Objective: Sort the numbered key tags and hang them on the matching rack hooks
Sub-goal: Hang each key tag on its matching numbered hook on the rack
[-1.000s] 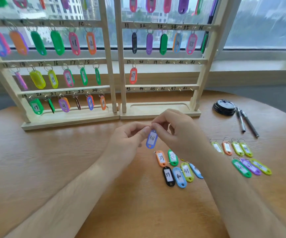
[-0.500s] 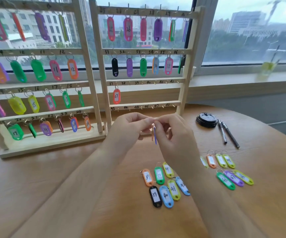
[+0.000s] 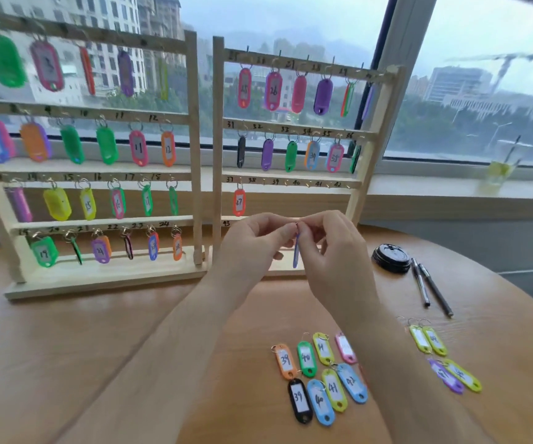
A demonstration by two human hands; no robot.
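Pinching the top of a slim blue plastic key tag [image 3: 296, 253], the left hand [image 3: 252, 248] and the right hand [image 3: 339, 261] meet in the head view just in front of the right-hand pale wooden rack [image 3: 367, 174]. Both hands are clamped on the tag. Thumb and forefinger of each curl round its metal ring, and the tag hangs edge-on between them, clear of the round wooden surface [image 3: 66, 347]. Its number cannot be read.

Behind the hands, the rack's third rail carries one orange tag marked 37 [image 3: 239, 202] on its first hook. The hook marked 38 [image 3: 263, 184] beside it, and the others along to 42, are bare. The left-hand wooden rack [image 3: 194, 155] has tags on every rail in sight.

Near the right forearm lies a cluster of loose tags [image 3: 319, 379], with 39, 40, 41 and 42 legible. A smaller group of yellow-green and purple tags [image 3: 444, 363] lies farther right. A black round lid [image 3: 391, 257] and two dark pens [image 3: 432, 290] lie beyond.

The step in hand looks like readying the ring for hanging. Since 38 is the first bare hook and no 38 shows among the loose tags, this tag is probably meant for it. The next move calls for raising the tag up and a little left and turning the ring square to that small hook. The ring must slip over the tip without knocking the orange tag, and then both hands let go.
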